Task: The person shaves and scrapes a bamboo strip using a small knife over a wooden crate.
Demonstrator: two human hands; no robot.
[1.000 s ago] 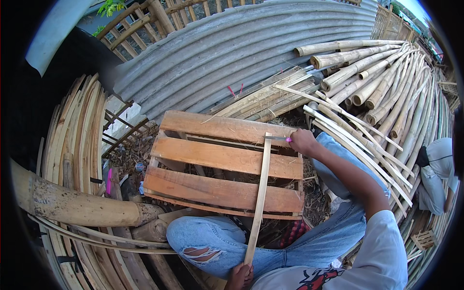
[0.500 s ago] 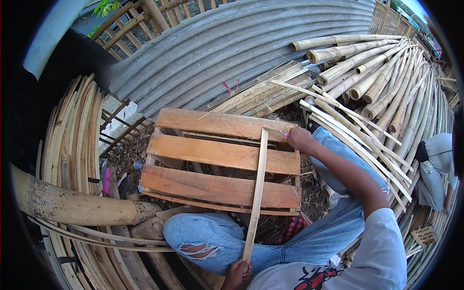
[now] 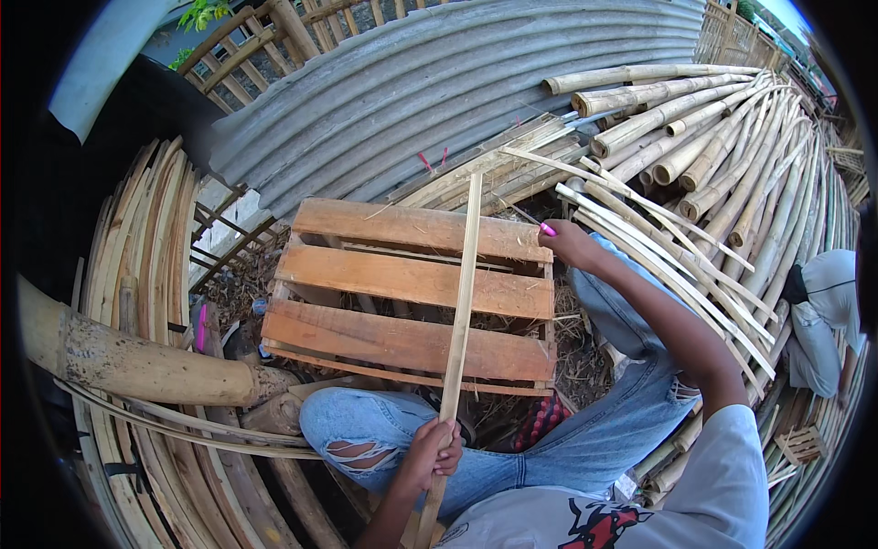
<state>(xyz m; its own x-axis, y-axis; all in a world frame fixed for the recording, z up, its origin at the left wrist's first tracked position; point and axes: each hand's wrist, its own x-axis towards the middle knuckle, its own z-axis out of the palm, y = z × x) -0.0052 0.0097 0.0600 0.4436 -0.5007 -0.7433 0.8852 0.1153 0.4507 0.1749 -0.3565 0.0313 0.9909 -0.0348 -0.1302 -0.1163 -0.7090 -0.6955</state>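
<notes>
My left hand (image 3: pixel 433 454) is closed round the lower part of a long, flat bamboo strip (image 3: pixel 464 297), over my lap. The strip stands up at a slant, crossing in front of a low slatted wooden bench (image 3: pixel 366 274), with its far end beyond the bench's back slat. At the bench's right back corner, my right hand (image 3: pixel 571 246) grips a knife (image 3: pixel 546 229) by its pink handle. The thin blade points up and left toward the strip, apart from it. Wood shavings lie on the slats.
Bamboo poles (image 3: pixel 704 146) are piled at the right, with pale split strips (image 3: pixel 663 265) in front. More strips (image 3: pixel 137 247) stack at the left, near a thick pole (image 3: pixel 155 361). Corrugated sheeting (image 3: pixel 412 101) stands behind. Another person (image 3: pixel 823 311) crouches at the far right.
The strip has risen and shifted left, its far end now above the bench's back slat. My left hand has moved up into fuller view. The knife has come away from the strip's end.
</notes>
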